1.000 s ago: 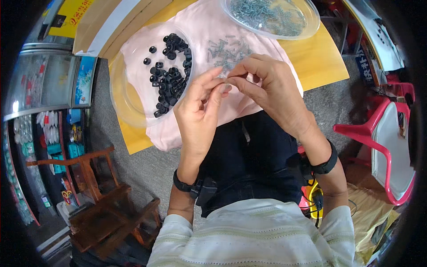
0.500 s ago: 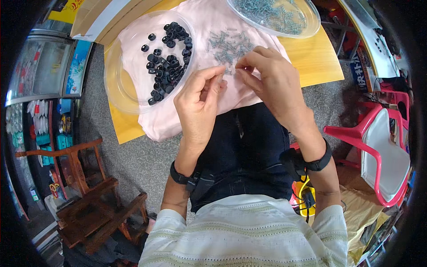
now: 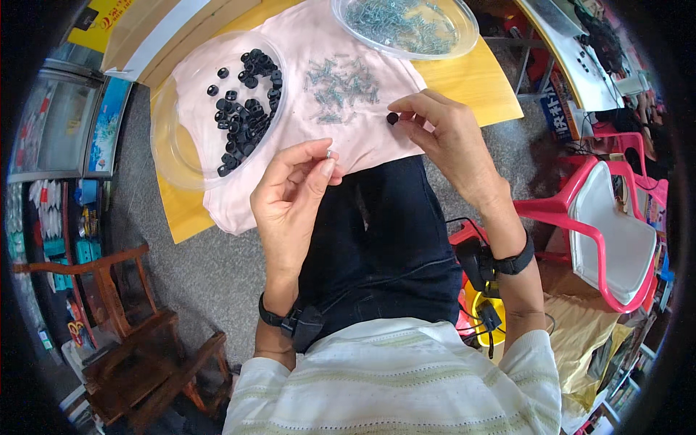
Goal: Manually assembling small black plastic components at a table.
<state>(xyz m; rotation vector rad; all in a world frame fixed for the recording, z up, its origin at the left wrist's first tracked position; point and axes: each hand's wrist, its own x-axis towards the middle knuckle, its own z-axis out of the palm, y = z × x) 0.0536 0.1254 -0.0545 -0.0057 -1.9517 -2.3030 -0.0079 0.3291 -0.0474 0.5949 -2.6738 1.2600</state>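
Observation:
My left hand [image 3: 286, 199] is closed in a pinch on a small silver screw [image 3: 329, 153], mostly hidden by the fingertips. To its right, my right hand [image 3: 457, 148] pinches a round black plastic piece [image 3: 392, 118] between thumb and forefinger. The two hands are apart, over the near edge of a pink cloth [image 3: 297, 116]. Beyond them a loose pile of small silver screws [image 3: 341, 87] lies on the cloth. Many black plastic pieces [image 3: 250, 119] sit in a clear round tub [image 3: 168, 156] at the left.
A clear oval tub [image 3: 469, 45] of more screws stands at the far right of the yellow board [image 3: 500, 94]. A cardboard box [image 3: 156, 43] borders the far left. A wooden chair [image 3: 130, 326] stands at lower left, a pink-framed chair [image 3: 609, 232] at right.
My hands have moved apart. The black piece now shows in my right fingertips and the screw in my left. The whole view has shifted slightly.

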